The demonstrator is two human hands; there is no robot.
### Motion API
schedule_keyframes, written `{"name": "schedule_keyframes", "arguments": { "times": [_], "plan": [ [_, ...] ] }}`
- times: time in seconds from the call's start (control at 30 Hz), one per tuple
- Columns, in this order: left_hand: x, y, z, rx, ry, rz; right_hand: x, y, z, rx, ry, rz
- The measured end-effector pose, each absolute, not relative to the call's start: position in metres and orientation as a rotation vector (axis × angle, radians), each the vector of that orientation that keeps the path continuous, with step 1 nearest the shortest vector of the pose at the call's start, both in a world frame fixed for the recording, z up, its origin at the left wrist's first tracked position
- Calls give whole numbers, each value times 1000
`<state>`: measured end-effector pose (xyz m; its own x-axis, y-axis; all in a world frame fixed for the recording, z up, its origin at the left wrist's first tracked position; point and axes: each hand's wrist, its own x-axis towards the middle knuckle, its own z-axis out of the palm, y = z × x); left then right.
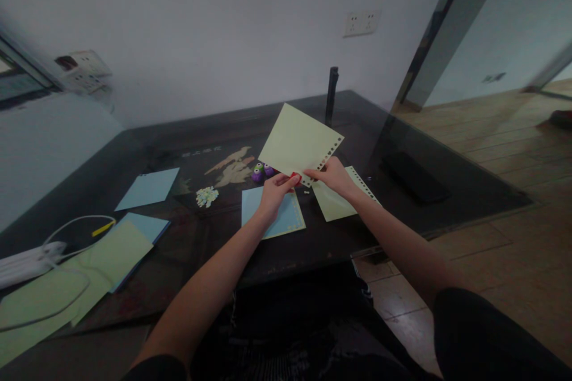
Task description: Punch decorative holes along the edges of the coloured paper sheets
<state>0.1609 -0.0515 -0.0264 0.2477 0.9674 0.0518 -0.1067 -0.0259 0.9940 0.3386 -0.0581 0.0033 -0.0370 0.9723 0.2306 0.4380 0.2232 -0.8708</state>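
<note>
My left hand (273,191) is closed around a small red craft punch (295,177) at the lower edge of a pale yellow sheet (297,140). My right hand (336,177) pinches that sheet near its right edge, where a row of small shaped holes runs along the border. The sheet is tilted above the table. Under my left hand lies a blue sheet (251,214) with a patterned border. Another pale yellow sheet (331,207) with holes along one edge lies below my right hand. A tiny paper cut-out (306,192) lies between them.
Two purple and green eyed figures (258,172) stand behind my left hand, with a pile of cut-outs (207,196) to the left. Further left are blue paper (149,189), yellow sheets (107,256) and a white power strip (27,265) with cable. A dark flat object (415,177) lies right; a black post (331,95) stands behind.
</note>
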Motion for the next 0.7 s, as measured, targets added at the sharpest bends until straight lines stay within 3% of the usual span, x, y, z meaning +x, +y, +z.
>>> {"name": "schedule_keyframes", "arguments": {
  "times": [0.7],
  "plan": [
    [162, -50, -28, 1258, 925, 1103, 339, -58, 2, -1333, -1621, 766]
  ]
}}
